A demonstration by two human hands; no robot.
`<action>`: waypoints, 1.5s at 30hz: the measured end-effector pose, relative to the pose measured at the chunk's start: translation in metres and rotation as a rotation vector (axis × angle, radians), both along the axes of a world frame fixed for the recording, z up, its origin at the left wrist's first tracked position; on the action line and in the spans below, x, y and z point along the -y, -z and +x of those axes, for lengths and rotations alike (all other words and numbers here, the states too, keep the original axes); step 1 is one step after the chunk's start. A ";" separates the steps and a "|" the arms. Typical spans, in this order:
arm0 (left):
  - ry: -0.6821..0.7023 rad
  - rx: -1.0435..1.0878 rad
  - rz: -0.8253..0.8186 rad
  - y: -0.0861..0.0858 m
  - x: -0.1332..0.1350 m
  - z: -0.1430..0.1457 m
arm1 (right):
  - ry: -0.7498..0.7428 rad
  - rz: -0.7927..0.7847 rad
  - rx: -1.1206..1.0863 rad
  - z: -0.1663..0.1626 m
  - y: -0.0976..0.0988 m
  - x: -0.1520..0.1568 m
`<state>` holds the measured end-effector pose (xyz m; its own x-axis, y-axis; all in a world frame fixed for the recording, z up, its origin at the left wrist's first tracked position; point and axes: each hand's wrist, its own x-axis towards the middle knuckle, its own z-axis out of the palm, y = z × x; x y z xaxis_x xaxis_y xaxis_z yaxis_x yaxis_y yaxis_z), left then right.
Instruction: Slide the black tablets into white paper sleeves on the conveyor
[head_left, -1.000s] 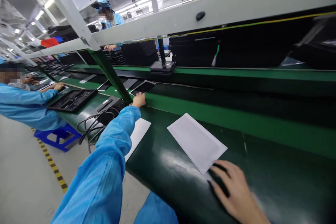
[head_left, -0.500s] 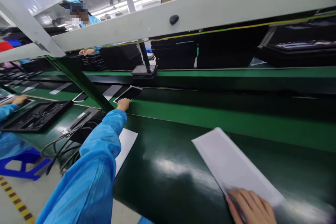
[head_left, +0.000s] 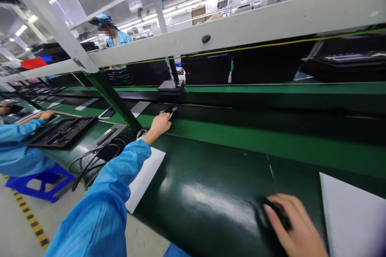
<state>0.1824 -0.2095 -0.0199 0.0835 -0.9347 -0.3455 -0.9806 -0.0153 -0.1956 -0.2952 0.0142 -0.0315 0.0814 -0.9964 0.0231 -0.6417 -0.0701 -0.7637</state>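
My left hand reaches far out in a blue sleeve to the black belt. Its fingers close on the near edge of a dark flat panel, which is mostly hidden behind the hand. My right hand rests at the near edge of the dark green table, fingers curled over a small black object that I cannot make out. A white sheet lies just right of that hand. Another white sheet lies under my left forearm.
A green post slants up left of my left hand. A black box with cables and a black tray sit further left, by a co-worker's blue sleeves. Black trays stack behind the belt. A blue stool stands on the floor.
The white sheet has slid from the table's middle to the far right. My left hand has gone from touching the panel's edge to closing on it. The panel now shows far less.
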 end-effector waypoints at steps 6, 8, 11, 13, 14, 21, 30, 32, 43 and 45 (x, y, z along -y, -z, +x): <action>0.406 -0.223 -0.255 -0.033 -0.109 -0.087 | -0.151 0.885 0.960 0.114 -0.002 0.049; 0.554 -0.370 -0.375 -0.034 -0.152 -0.117 | -0.138 1.017 1.136 0.121 -0.001 0.051; 0.692 -0.584 -0.452 -0.031 -0.202 -0.162 | -0.118 1.077 1.193 0.118 0.002 0.045; 0.745 -0.707 -0.427 -0.029 -0.222 -0.184 | -0.059 1.027 1.150 0.116 0.005 0.041; 0.746 -0.759 -0.400 -0.028 -0.229 -0.191 | -0.029 0.983 1.122 0.115 0.007 0.040; 0.364 -0.840 -0.600 -0.019 -0.252 -0.159 | 0.076 0.943 1.148 0.112 0.014 0.049; 0.303 -0.869 -0.680 -0.019 -0.256 -0.146 | 0.048 0.989 1.164 0.109 0.007 0.052; 0.327 -0.832 -0.670 -0.019 -0.253 -0.140 | 0.037 0.971 1.090 0.102 0.007 0.057; 0.363 -0.709 -0.217 -0.007 -0.250 -0.072 | 0.289 0.742 1.092 0.052 0.016 0.088; 0.271 -0.744 -0.179 -0.004 -0.244 -0.078 | 0.288 0.790 1.097 0.052 0.012 0.088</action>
